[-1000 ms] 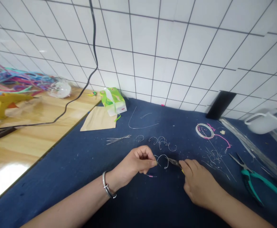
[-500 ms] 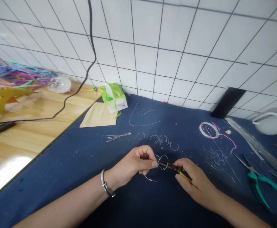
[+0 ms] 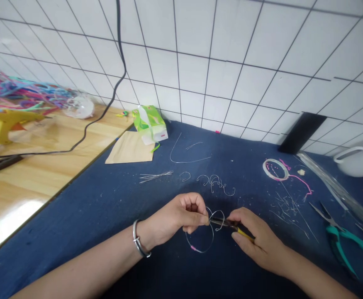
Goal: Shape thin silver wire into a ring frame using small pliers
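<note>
Between thumb and forefinger, my left hand (image 3: 184, 214) pinches a thin silvery wire (image 3: 213, 238) bent into loops. The lower loop hangs as a ring with a small pink band (image 3: 193, 248) on it; curled ends rise to the right. My right hand (image 3: 254, 234) is closed around yellow-handled pliers (image 3: 231, 224), whose dark jaws reach the wire right beside my left fingertips. Whether the jaws are clamped on the wire I cannot tell. Beyond my hands lie several curled wire pieces (image 3: 215, 182) and a bundle of straight wires (image 3: 156, 177).
Teal-handled pliers (image 3: 339, 232) lie at the right, near wire scraps (image 3: 285, 207) and a white ring-shaped dish (image 3: 275, 169) with pink bits. A tissue pack (image 3: 150, 123) and beige sheet (image 3: 130, 148) are at the back left. A yellow glue gun (image 3: 7, 120) rests on the wooden surface.
The wire's lower part has swung round and now shows as a full ring below my left hand. Both hands and the pliers have shifted slightly right and down.
</note>
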A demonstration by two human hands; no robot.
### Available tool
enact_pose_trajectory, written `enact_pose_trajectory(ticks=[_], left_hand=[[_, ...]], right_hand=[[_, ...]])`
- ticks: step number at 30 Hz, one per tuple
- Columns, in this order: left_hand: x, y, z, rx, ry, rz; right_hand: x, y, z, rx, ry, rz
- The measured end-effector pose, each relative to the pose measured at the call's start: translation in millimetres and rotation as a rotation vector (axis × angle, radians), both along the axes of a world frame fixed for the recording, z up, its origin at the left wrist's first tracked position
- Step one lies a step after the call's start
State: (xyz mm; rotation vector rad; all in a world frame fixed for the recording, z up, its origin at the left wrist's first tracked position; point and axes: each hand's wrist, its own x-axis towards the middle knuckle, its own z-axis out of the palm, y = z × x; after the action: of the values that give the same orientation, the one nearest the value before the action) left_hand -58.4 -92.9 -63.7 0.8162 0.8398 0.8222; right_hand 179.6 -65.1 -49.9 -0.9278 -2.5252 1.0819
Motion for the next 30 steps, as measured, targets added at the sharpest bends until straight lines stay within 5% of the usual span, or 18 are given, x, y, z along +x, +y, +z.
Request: enact_pose_trajectory(ticks=[30], left_hand=[[4.4, -6.5, 5.1, -0.045, -0.003, 0.067]], right_hand=[[-0.1, -2.5, -15.3, 0.232, -0.013, 0.061]])
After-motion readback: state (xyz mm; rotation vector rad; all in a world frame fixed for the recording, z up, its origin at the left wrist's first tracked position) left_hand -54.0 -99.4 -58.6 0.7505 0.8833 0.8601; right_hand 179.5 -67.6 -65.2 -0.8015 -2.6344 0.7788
